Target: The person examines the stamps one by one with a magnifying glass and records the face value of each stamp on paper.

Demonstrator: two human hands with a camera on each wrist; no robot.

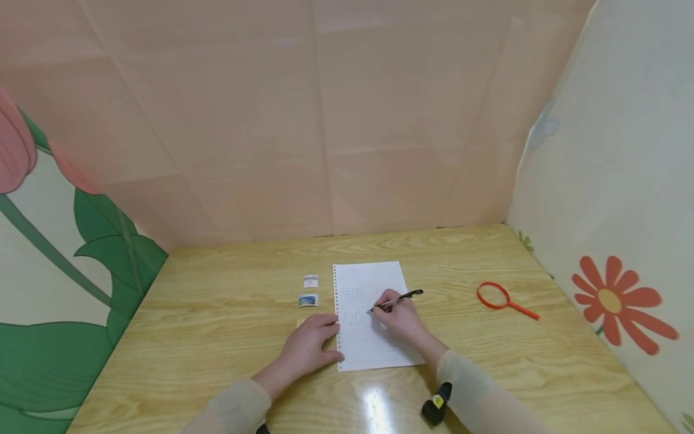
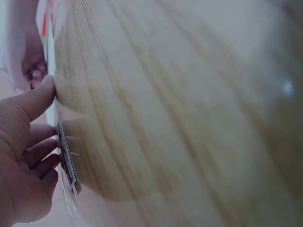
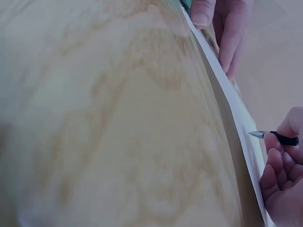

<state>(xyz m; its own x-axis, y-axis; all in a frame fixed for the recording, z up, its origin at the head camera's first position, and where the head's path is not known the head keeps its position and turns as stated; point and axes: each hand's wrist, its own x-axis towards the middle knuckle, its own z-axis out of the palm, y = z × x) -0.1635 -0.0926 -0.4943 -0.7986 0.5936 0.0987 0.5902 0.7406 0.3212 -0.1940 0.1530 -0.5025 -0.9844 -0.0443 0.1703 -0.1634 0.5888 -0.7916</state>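
Note:
A sheet of lined paper, with punched holes down its left side, lies on the wooden table. My right hand pinches a black pen, its tip at the paper beside faint handwritten figures that look like 120. Another faint written line stands above. In the right wrist view the pen's metal tip points toward the sheet. My left hand rests at the paper's left edge, thumb and fingertips touching it, fingers loosely extended. Partly hidden behind that hand is the edge of a small flat piece.
Two small picture cards, a pale one and a blue one, lie left of the sheet. A red magnifying glass lies to the right. A pinkish sheet backs the table; flower-printed panels flank it.

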